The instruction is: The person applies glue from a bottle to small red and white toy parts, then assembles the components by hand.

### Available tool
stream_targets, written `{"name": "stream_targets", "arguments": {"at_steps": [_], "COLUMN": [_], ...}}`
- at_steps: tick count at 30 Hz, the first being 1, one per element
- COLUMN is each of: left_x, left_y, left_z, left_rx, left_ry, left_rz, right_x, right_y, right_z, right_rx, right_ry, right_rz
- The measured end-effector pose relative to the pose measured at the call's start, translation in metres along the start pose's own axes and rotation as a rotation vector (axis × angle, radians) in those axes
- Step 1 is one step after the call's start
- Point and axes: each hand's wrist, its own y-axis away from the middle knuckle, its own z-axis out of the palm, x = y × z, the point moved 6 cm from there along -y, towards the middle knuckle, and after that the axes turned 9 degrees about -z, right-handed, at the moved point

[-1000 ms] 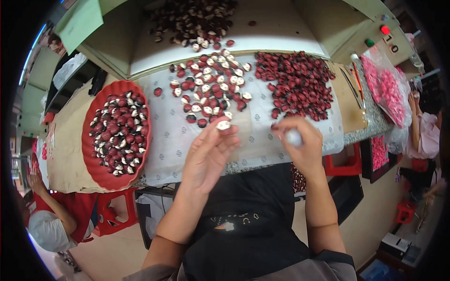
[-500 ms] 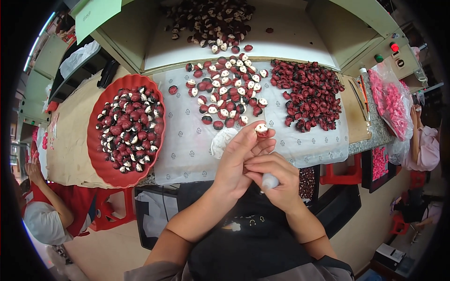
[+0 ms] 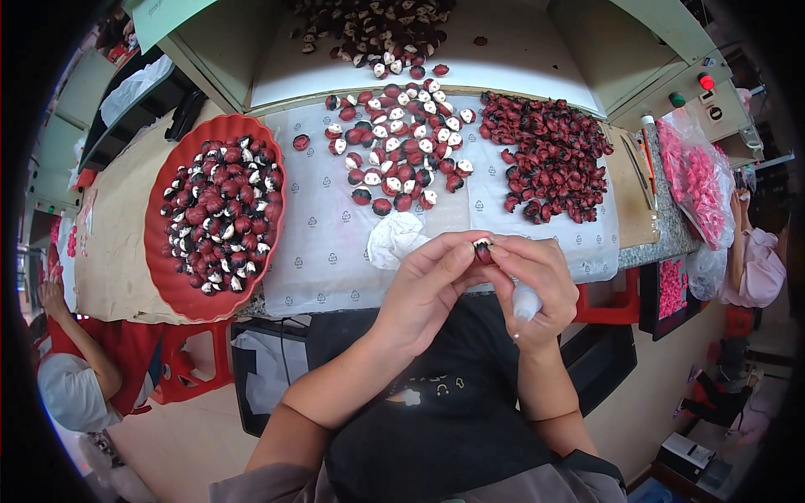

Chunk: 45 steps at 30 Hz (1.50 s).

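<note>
My left hand (image 3: pixel 426 289) and my right hand (image 3: pixel 538 281) meet above the near edge of the worktop. Between their fingertips they pinch a small figure head (image 3: pixel 482 252), dark red and black with a little white showing at its top. Tucked in my right hand as well is a small translucent squeeze bottle (image 3: pixel 526 303), its narrow tip pointing down. Just beyond my left hand lies a crumpled white cloth (image 3: pixel 394 240). Similar white-faced heads (image 3: pixel 401 151) spread across the sheet past it. A heap of curled dark red pieces (image 3: pixel 553 159) sits to their right.
At left stands a red scalloped tray (image 3: pixel 153 243) filled with more heads. A green-grey booth (image 3: pixel 214 54) backs the worktop, with another pile inside. Tweezers (image 3: pixel 639 172) and a bag of pink pieces (image 3: pixel 696 180) lie at right. Other people work at both sides.
My right hand has risen to the figure head and now pinches it along with the left. The head has turned, its white face mostly hidden. The bottle tip has swung downward.
</note>
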Motion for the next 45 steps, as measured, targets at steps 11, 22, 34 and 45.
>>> {"name": "stream_targets", "arguments": {"at_steps": [11, 22, 34, 45], "left_x": [0.005, 0.034, 0.039, 0.098], "left_y": [0.013, 0.026, 0.020, 0.080], "left_z": [0.001, 0.020, 0.019, -0.018], "left_rx": [0.185, 0.245, 0.160, 0.438], "left_ry": [-0.315, -1.147, -1.355, -0.995], "left_rz": [0.270, 0.582, 0.672, 0.567], "right_x": [-0.008, 0.010, 0.033, -0.005], "right_y": [0.010, 0.021, 0.038, 0.021], "right_z": [-0.003, -0.008, 0.012, -0.006], "right_rx": [0.077, 0.060, 0.065, 0.028], "right_ry": [0.099, -0.388, -0.629, -0.104], "right_rz": [-0.011, 0.502, 0.832, 0.299]}}
